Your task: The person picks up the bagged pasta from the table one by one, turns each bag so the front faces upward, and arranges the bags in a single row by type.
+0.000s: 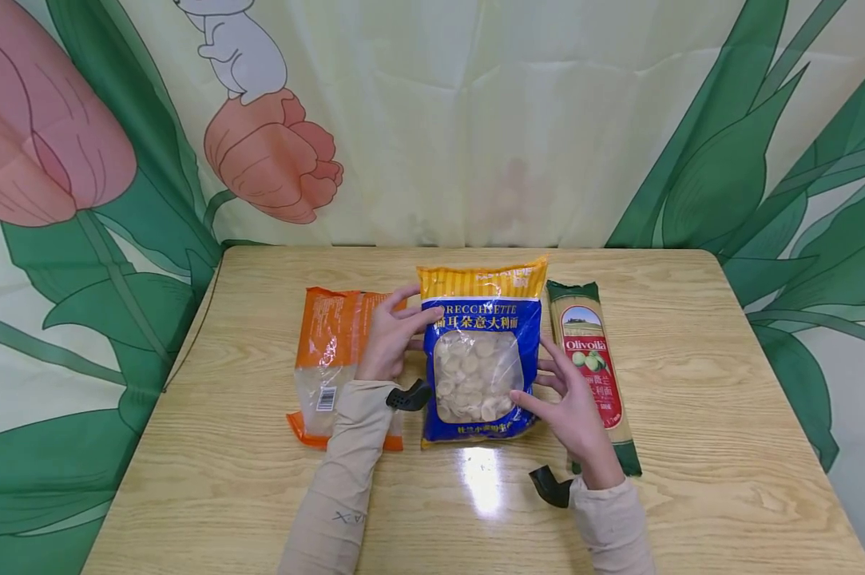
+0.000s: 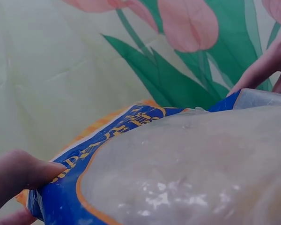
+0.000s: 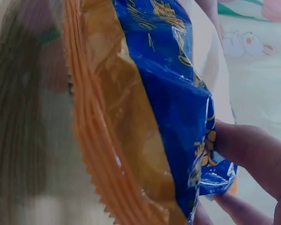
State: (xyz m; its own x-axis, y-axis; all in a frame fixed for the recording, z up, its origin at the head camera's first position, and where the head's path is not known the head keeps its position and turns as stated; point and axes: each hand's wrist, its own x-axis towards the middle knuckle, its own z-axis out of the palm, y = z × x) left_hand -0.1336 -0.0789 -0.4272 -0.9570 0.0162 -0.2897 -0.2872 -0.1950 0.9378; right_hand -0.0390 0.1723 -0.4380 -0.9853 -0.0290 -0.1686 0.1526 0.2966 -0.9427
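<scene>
Both hands hold a blue and yellow bag of orecchiette pasta (image 1: 478,375) up off the table, its printed front and clear window facing the head camera. The left hand (image 1: 392,331) grips the bag's upper left edge, thumb on the front and the other fingers behind. Lower on the right side, the right hand (image 1: 572,411) pinches the edge, thumb near the window's corner. In the left wrist view the left thumb (image 2: 25,173) presses the blue film of the bag (image 2: 154,164). The right wrist view shows the bag's crimped orange bottom seam (image 3: 100,140) beside the right fingers (image 3: 253,154).
An orange and clear bag (image 1: 324,343) lies on the wooden table (image 1: 209,479) at the left, partly behind the left arm. At the right lies a green-ended Olivoilà pasta pack (image 1: 583,319), partly covered by the right hand. A floral curtain (image 1: 475,160) hangs behind the table.
</scene>
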